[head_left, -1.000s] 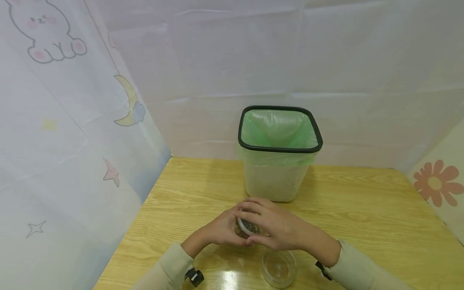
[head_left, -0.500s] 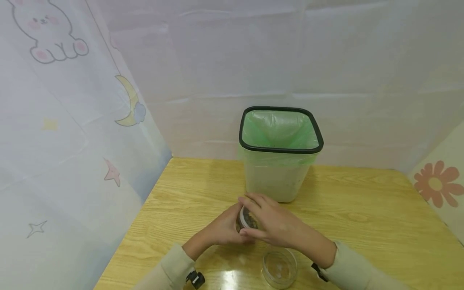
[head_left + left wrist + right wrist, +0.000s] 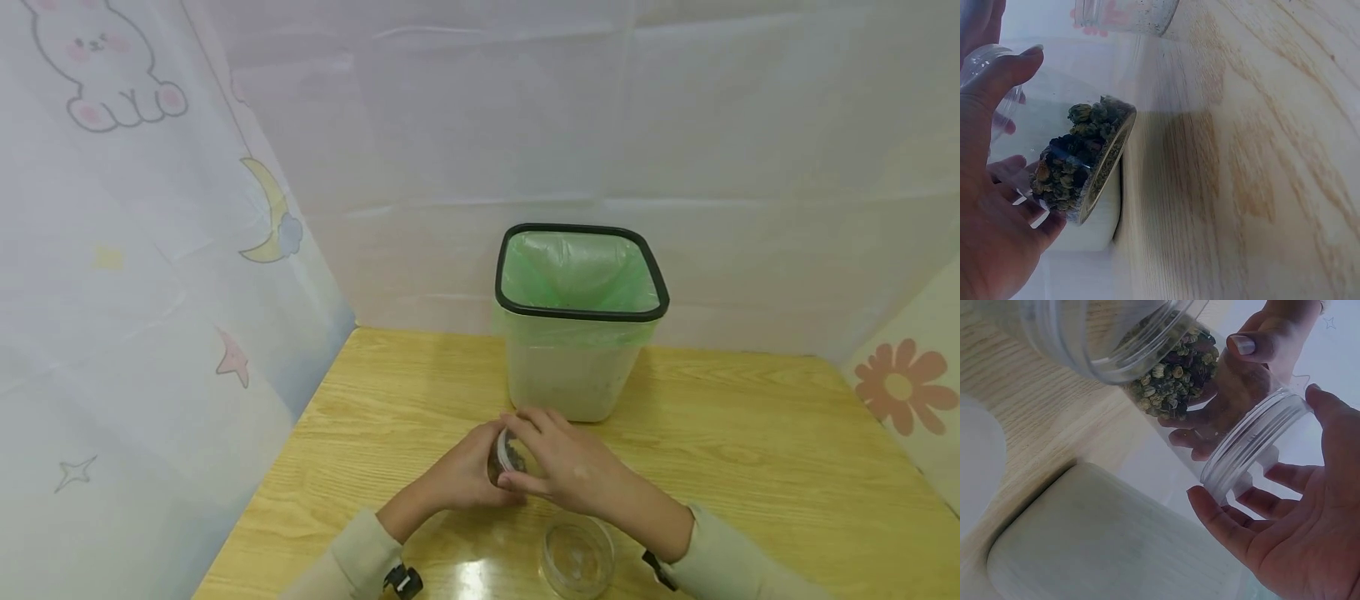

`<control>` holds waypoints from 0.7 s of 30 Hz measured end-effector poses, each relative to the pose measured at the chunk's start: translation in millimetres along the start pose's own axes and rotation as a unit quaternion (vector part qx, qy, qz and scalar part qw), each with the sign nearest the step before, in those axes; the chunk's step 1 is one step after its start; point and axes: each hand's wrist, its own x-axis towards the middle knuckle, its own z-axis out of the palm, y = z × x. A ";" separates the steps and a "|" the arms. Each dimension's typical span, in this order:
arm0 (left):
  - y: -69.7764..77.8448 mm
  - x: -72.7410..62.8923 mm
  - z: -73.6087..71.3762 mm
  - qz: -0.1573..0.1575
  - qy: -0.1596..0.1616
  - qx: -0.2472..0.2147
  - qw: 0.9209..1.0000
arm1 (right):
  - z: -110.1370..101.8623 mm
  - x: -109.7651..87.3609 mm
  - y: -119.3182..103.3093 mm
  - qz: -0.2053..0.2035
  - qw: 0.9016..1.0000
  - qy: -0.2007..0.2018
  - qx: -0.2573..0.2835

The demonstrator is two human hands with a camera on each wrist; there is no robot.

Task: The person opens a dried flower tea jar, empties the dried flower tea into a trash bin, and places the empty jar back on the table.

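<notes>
My left hand grips the body of a clear jar with several dried flower buds gathered at its base. The jar is tilted above the table, its top toward the right. My right hand curls round the clear ridged lid at the top of the jar; the lid is on the jar's mouth. In the head view, the right fingers cover part of the jar. A second clear jar, without a lid, stands on the table in front of my right wrist.
Behind the hands is a white bin with a black rim and a green bag liner. The wooden table meets a pale cloth backdrop at the back and printed cloth at the sides.
The jar has tilted a little more. My right fingers have shifted round the lid, and the right hand has moved slightly. The left hand keeps its hold; the second jar stays put.
</notes>
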 end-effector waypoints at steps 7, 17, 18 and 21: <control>-1.8 -3.0 0.2 -0.004 -0.013 0.017 1.000 | 1.1 -0.7 1.7 -0.012 1.000 -0.015 0.009; -3.3 -3.2 0.4 -0.010 -0.027 0.004 1.000 | -0.7 -0.5 6.7 -0.068 0.997 -0.021 -0.003; -3.3 -3.5 0.5 -0.011 -0.027 0.003 1.000 | -0.9 -0.4 6.5 -0.071 0.997 -0.020 -0.004; -4.6 -3.2 0.7 -0.008 -0.025 -0.007 1.000 | -1.0 0.4 4.5 -0.066 0.998 -0.010 0.004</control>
